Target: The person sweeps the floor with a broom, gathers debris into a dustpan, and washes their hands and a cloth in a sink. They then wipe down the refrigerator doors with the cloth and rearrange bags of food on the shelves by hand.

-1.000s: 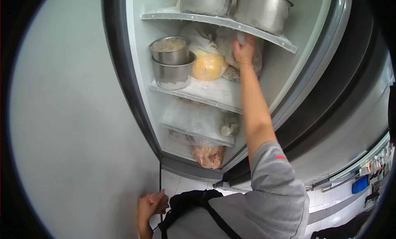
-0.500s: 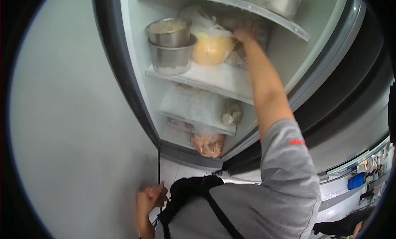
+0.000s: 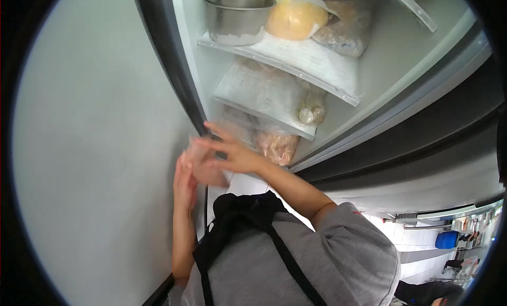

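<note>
My left hand [image 3: 185, 182] is beside the open fridge door [image 3: 100, 147], its fingers closed on a small plastic bag with pinkish contents [image 3: 208, 166]. The bag is smeared by motion, so its exact contents do not show. Over the bag's upper side reaches my right hand [image 3: 235, 154], its fingers stretched out and spread apart. Behind both hands, low in the fridge, lies a clear bag of pinkish-orange food [image 3: 277, 147].
A frosty shelf [image 3: 311, 57] holds stacked metal pots [image 3: 235, 20], a yellow bundle in a white bag [image 3: 296, 18] and a filled clear bag [image 3: 343, 34]. On the lower shelf [image 3: 259, 89] sits a small knotted bag [image 3: 311, 109]. People are visible far right.
My right hand has come out from the upper shelf down to the small bag by my left hand. My left hand has risen with the bag, and the view has tilted down.
</note>
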`<state>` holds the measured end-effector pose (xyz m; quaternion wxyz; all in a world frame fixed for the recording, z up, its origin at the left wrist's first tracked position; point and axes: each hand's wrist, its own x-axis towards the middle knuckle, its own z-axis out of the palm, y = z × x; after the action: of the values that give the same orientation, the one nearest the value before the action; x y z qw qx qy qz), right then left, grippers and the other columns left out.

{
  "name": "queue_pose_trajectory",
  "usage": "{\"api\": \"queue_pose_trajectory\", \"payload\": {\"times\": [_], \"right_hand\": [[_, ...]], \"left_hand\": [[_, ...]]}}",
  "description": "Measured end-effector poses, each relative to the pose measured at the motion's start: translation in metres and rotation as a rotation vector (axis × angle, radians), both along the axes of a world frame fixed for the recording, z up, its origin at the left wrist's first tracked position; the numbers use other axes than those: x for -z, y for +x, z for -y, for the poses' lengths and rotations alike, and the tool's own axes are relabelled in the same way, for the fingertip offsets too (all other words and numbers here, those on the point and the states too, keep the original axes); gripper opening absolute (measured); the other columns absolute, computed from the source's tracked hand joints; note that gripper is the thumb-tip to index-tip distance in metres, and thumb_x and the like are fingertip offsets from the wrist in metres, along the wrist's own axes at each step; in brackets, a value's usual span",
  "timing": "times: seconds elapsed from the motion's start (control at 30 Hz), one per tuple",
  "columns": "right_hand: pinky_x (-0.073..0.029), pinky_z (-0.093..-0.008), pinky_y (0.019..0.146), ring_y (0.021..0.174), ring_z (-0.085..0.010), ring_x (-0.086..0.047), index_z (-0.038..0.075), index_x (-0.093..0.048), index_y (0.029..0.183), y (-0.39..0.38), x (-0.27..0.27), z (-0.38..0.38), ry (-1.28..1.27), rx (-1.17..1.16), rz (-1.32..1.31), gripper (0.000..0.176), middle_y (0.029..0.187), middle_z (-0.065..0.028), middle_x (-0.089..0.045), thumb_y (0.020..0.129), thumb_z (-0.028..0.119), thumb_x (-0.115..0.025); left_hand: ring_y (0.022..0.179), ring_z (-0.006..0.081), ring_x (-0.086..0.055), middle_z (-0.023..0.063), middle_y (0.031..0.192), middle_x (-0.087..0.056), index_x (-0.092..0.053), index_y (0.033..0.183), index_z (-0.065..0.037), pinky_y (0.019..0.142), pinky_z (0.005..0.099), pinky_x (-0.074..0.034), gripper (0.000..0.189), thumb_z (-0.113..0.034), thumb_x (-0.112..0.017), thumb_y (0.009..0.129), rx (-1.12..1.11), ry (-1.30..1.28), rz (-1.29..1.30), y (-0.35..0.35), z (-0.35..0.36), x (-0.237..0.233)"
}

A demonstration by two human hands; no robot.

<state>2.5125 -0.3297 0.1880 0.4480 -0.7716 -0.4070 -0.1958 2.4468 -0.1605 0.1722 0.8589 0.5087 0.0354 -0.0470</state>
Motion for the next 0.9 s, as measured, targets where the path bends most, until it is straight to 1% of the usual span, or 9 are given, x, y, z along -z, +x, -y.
{"api": "queue_pose_trajectory", "payload": {"times": [0.1,0.27,0.4,0.5,0.57,0.67,0.7,0.77,0.9], "right_hand": [[-0.043,-0.036,0.078,0.093,-0.0309,-0.053,0.007,-0.055,0.105,-0.005,0.04,-0.027,0.441,0.059,-0.433,0.031,0.102,-0.0157,-0.053,0.075,0.013,-0.057],[-0.044,-0.0317,0.072,0.083,-0.0201,-0.056,0.001,-0.056,0.097,0.023,-0.03,0.045,0.292,0.549,-0.193,0.023,0.087,-0.0102,-0.059,0.075,0.007,-0.052],[-0.044,-0.0277,0.071,0.084,-0.0211,-0.053,0.004,-0.061,0.095,0.027,-0.147,0.125,0.063,0.892,0.746,0.021,0.091,-0.0087,-0.054,0.075,0.007,-0.058],[-0.041,-0.0395,0.078,0.093,-0.0283,-0.048,0.01,-0.06,0.098,0.035,-0.162,0.165,0.065,1.045,0.752,0.027,0.098,-0.0109,-0.052,0.071,0.012,-0.057],[-0.036,-0.0479,0.081,0.097,-0.0331,-0.044,0.014,-0.057,0.104,0.045,-0.147,0.183,-0.693,1.55,0.727,0.032,0.106,-0.0118,-0.048,0.072,0.015,-0.057],[-0.035,-0.0484,0.083,0.095,-0.0339,-0.045,0.006,-0.056,0.094,0.039,-0.115,0.137,-0.42,1.113,0.813,0.029,0.104,-0.0111,-0.05,0.068,0.019,-0.059],[-0.038,-0.0429,0.081,0.086,-0.0298,-0.05,0.003,-0.056,0.085,0.061,-0.045,0.141,-0.031,0.657,0.264,0.027,0.088,-0.0096,-0.055,0.06,0.01,-0.063],[-0.038,-0.041,0.083,0.087,-0.0294,-0.05,0.003,-0.058,0.083,0.057,-0.017,0.074,-0.382,0.444,0.271,0.022,0.088,-0.0127,-0.056,0.065,0.015,-0.062],[-0.038,-0.0432,0.086,0.109,-0.0334,-0.041,0.006,-0.057,0.1,0.192,0.036,0.092,-0.428,1.083,0.316,0.036,0.118,-0.0163,-0.046,0.071,0.028,-0.059]], "left_hand": [[0.113,0.0199,-0.039,0.008,0.126,-0.038,-0.025,0.129,-0.003,0.089,0.0325,-0.035,0.058,-0.025,-0.052,0.083,0.109,-0.128,0.046,0.015,0.012,-0.016],[0.108,0.0193,-0.045,0.0078,0.123,-0.043,-0.038,0.123,-0.004,0.084,0.0305,-0.038,0.045,-0.021,-0.051,0.083,0.266,0.449,0.202,0.01,-0.011,-0.019],[0.097,0.0168,-0.052,0.0058,0.113,-0.051,-0.049,0.112,-0.003,0.081,0.0289,-0.039,0.032,-0.017,-0.05,0.083,0.272,0.437,0.127,0.011,-0.015,-0.017],[0.093,0.0159,-0.053,0.0052,0.108,-0.053,-0.05,0.109,-0.002,0.081,0.0282,-0.039,0.029,-0.015,-0.05,0.083,0.273,0.424,0.142,0.013,-0.011,-0.011],[0.092,0.0157,-0.053,0.0054,0.107,-0.053,-0.05,0.109,-0.002,0.08,0.0279,-0.04,0.028,-0.013,-0.05,0.083,0.288,0.409,0.154,0.014,-0.011,-0.002],[0.09,0.0153,-0.053,0.0059,0.104,-0.054,-0.051,0.107,-0.001,0.079,0.0276,-0.041,0.026,-0.011,-0.051,0.082,0.292,0.42,0.17,0.02,-0.013,0.006],[0.089,0.0144,-0.054,0.0056,0.103,-0.055,-0.051,0.107,-0.001,0.079,0.027,-0.041,0.026,-0.01,-0.052,0.082,0.277,0.417,0.157,0.021,-0.014,0.006],[0.088,0.0136,-0.054,0.0053,0.101,-0.056,-0.051,0.107,-0.002,0.079,0.0264,-0.041,0.026,-0.01,-0.052,0.082,0.249,0.41,0.154,0.022,-0.014,0.006],[0.085,0.0114,-0.055,0.0049,0.097,-0.057,-0.052,0.105,-0.002,0.075,0.025,-0.043,0.025,-0.008,-0.054,0.081,0.212,0.564,0.173,0.02,-0.017,0.015]]}}
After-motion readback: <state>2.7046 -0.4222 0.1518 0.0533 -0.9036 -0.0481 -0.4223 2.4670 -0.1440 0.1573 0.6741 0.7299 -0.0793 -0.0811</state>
